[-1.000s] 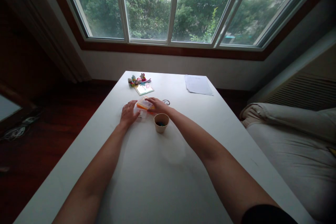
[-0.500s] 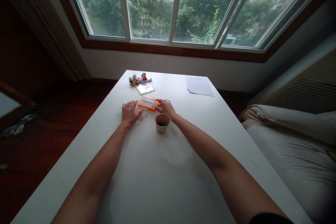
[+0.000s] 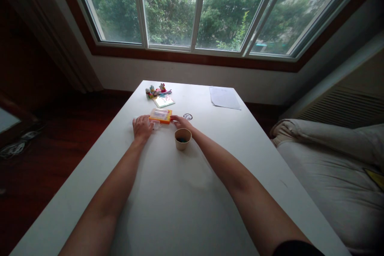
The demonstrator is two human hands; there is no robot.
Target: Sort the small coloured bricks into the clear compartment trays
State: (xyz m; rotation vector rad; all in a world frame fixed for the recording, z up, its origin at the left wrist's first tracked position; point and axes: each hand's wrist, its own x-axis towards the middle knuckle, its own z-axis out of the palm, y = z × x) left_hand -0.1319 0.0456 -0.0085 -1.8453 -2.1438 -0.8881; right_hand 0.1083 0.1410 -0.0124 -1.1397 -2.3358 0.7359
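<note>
Left hand [image 3: 142, 127] lies palm down with thumb and fingers spread over a clear plastic piece [image 3: 155, 124], which shows beside the thumb. Right hand [image 3: 181, 122] has its fingertips at the right edge of an orange case [image 3: 165, 119] with a clear top; at this size I cannot tell whether they pinch it or only touch it. That case sits on the white surface [image 3: 192, 208], between the two hands and just behind the clear piece. Near the right wrist stands a brown paper cup [image 3: 181, 145], upright, with something dark inside; a thin ring [image 3: 187, 117] lies just beyond that hand.
</note>
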